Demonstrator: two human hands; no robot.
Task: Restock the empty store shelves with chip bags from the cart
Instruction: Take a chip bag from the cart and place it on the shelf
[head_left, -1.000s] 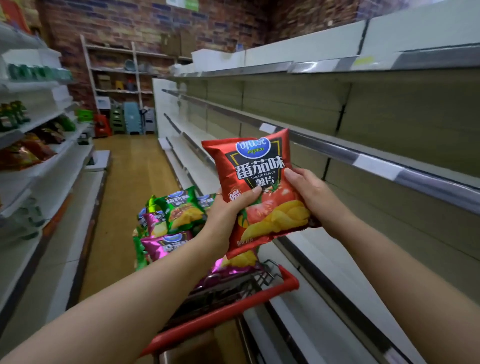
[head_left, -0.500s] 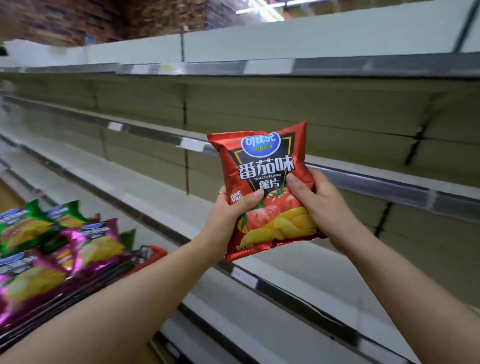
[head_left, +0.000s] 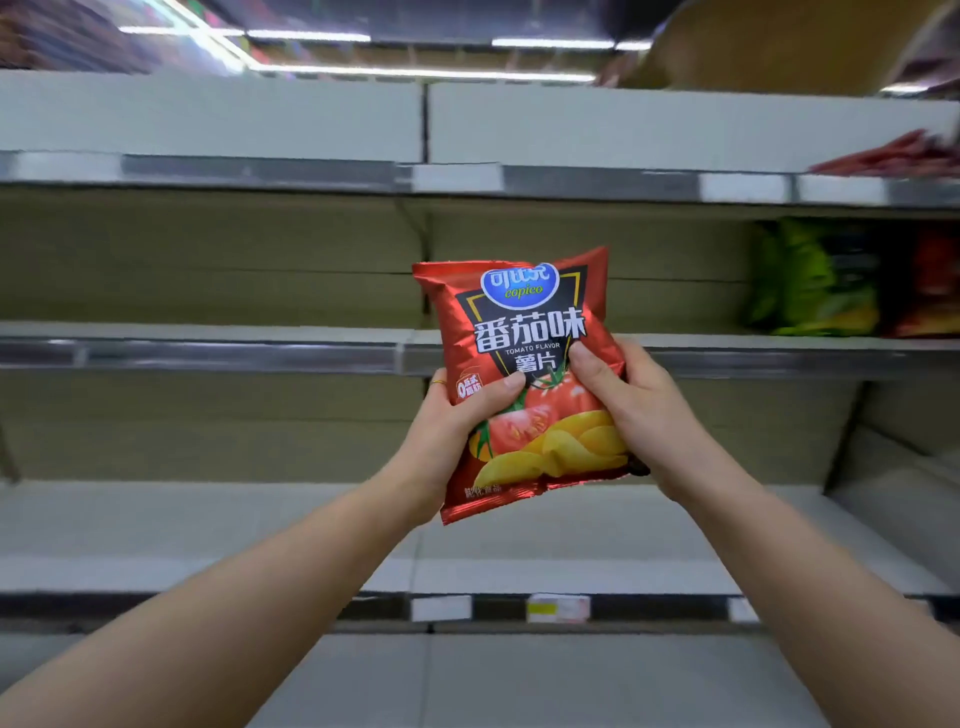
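Both hands hold one red bag (head_left: 519, 332) of tomato-flavour chips up in the air, its printed face toward the camera. The left hand (head_left: 447, 436) grips the lower left edge. Its thumb presses on the front beside the small white badge and its other fingers are hidden behind the foil. A thin gold ring (head_left: 438, 383) shows on one finger. The right hand (head_left: 634, 410) grips the right edge, with the thumb laid on the front above the tomato picture and the fingers wrapped round the back.

The bag stands nearly upright, its top leaning a little to the left. It is seen across the front rail of the middle shelf (head_left: 208, 353). Its top edge lies against the back panel below the top shelf (head_left: 208, 176), and its bottom edge lies over the board of the lower shelf (head_left: 208, 530). It rests on none of them, carried only by the two hands. How near it is to the shelf fronts cannot be told.

Far right on the middle shelf stands a blurred green bag (head_left: 810, 280), with an orange-red bag (head_left: 930, 291) just beside it at the frame's edge. Blurred red packets (head_left: 893, 156) lie at the right end of the top shelf. A white and yellow label (head_left: 558, 608) sits on the lower shelf's rail, below the held bag. Light strips (head_left: 311, 36) run across the ceiling.
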